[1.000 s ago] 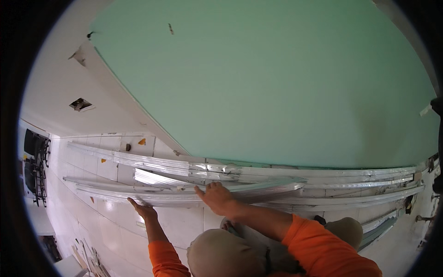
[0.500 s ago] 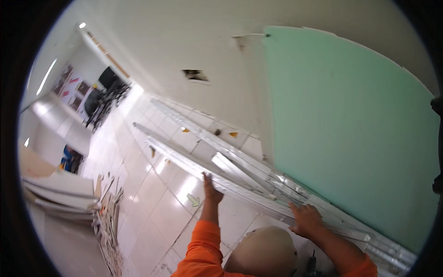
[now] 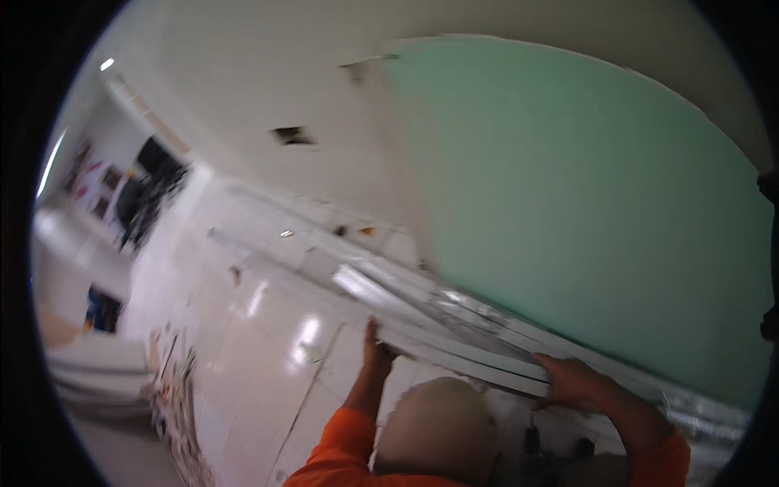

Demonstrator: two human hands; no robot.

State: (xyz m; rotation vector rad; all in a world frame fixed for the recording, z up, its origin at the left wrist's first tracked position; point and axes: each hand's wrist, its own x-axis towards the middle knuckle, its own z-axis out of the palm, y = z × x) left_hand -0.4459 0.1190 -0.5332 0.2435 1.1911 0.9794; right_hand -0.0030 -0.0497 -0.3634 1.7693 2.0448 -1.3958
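- The profiles [image 3: 466, 357], long pale strips, lie at 5 o'clock from the view's centre, between the person's two hands, just beyond the knee [image 3: 438, 426].
- The right hand [image 3: 570, 381], at 4 o'clock, curls round their near end, thumb below and fingers above.
- The left hand [image 3: 377, 355], at 6 o'clock, touches their near edge, a finger pointing up; whether it grips cannot be told.
- The step in hand seems to be taking hold of the profiles.
- Lifting or shifting them would seem to call for a firm left-hand support, keeping clear of the short strip [image 3: 369, 288] at 10 o'clock from them.
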